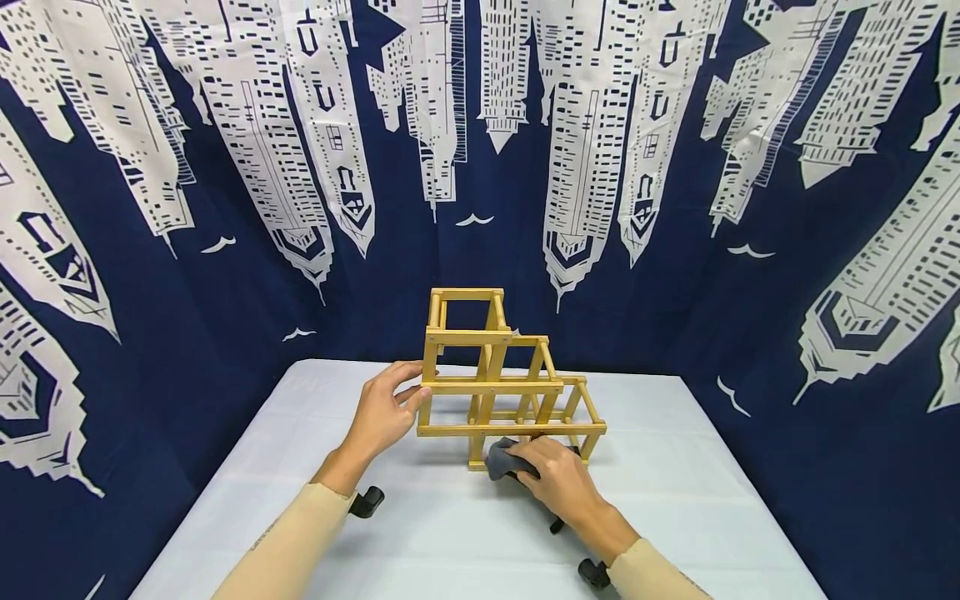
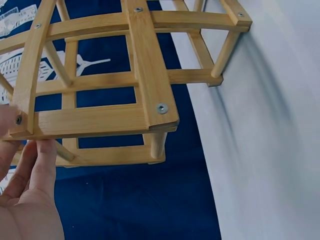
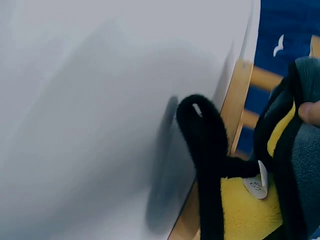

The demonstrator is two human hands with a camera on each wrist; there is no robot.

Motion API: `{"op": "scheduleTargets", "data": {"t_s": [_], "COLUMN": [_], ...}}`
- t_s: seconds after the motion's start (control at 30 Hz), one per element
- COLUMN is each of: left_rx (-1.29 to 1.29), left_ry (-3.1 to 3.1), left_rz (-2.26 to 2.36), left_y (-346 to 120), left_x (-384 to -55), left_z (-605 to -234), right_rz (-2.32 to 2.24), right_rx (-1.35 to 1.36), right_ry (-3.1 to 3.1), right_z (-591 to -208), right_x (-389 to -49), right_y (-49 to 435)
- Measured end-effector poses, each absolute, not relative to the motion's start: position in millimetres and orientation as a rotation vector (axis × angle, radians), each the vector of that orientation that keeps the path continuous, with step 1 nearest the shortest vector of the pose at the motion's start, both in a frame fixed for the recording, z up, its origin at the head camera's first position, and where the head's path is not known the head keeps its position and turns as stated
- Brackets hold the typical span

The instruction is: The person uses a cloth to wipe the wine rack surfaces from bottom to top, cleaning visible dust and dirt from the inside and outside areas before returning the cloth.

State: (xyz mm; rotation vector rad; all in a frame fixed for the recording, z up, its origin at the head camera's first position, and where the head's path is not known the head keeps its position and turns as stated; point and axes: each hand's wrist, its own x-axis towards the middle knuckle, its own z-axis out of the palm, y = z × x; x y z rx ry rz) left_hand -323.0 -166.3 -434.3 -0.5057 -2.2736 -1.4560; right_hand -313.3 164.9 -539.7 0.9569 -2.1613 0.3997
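Observation:
A stepped wooden rack (image 1: 491,387) of slats and dowels stands on the white table, its tallest part on the left. My left hand (image 1: 384,410) grips the rack's left side; in the left wrist view the fingers (image 2: 44,165) lie under a slat near a corner screw. Low at the rack's front right, my right hand (image 1: 558,477) holds a bunched cleaning cloth (image 1: 506,460) against the frame. The right wrist view shows the cloth (image 3: 302,165) as grey-blue and yellow, with black edging, a hanging loop and a white tag. Part of the right hand is outside that view.
The white table (image 1: 450,533) runs back to a navy curtain (image 1: 495,242) printed with upside-down white buildings. Table edges slant along both sides. Black wrist-camera mounts (image 1: 367,502) stick out beside the forearms.

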Motion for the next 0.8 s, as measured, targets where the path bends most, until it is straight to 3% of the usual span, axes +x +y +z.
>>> {"op": "scheduleTargets", "data": {"t_s": [0.23, 0.6, 0.8], "left_rx": [-0.488, -0.467, -0.463], "left_ry": [-2.239, -2.254, -2.263], "left_rz": [-1.423, -1.442, -1.445], "left_y": [-160.8, -161.3, -160.4], "left_x": [-325.5, -324.7, -324.9], "left_z": [-438.0, -433.0, -431.0], "right_rz": [0.254, 0.164, 0.123], "right_rx": [1.003, 0.9, 0.993], "right_ry": [-2.003, -2.515, -2.229], "right_z": [-536.4, -542.4, -543.4], "right_x": [-322.9, -319.1, -327.1], "right_y": [202.6, 186.4, 195.6]}}
